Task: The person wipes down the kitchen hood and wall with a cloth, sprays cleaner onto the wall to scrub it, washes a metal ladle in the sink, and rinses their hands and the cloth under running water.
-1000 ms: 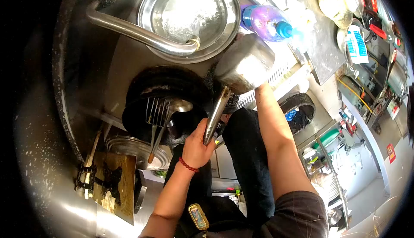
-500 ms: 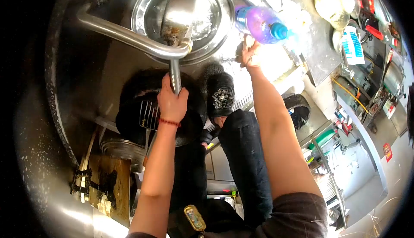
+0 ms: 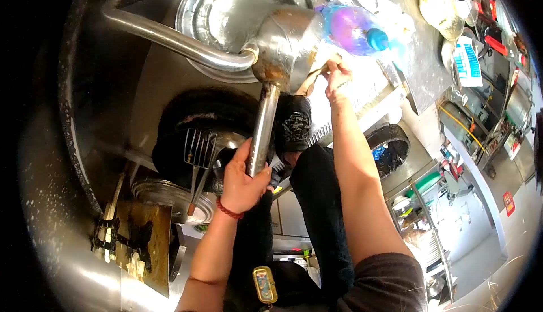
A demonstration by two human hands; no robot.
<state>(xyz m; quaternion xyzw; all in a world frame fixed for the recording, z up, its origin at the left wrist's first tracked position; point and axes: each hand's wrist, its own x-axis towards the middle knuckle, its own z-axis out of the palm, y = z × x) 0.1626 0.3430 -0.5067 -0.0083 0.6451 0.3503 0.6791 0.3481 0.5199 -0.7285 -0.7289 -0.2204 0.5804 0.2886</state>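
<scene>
My left hand [image 3: 244,183] grips the handle of a large metal ladle [image 3: 289,40]. Its broad, browned bowl hangs by the mouth of the metal tap [image 3: 186,49], partly over a round metal basin [image 3: 212,15]. My right hand [image 3: 338,79] is closed at the ladle's right side, fingers pinched on a thin tan thing in the glare that I cannot make out. Just above that hand lies a purple-and-blue bottle [image 3: 350,29] with a blue cap.
Below the basin is a black wok [image 3: 169,142], with a slotted turner [image 3: 198,148] over it. A black bin [image 3: 390,148] stands right of my legs. Left of my arm is a stained board [image 3: 153,238]. A shelf rail [image 3: 432,238] runs along the right.
The ladle has come up out of the basin and moved right and toward me, in my left hand. My right hand has shifted slightly down and right.
</scene>
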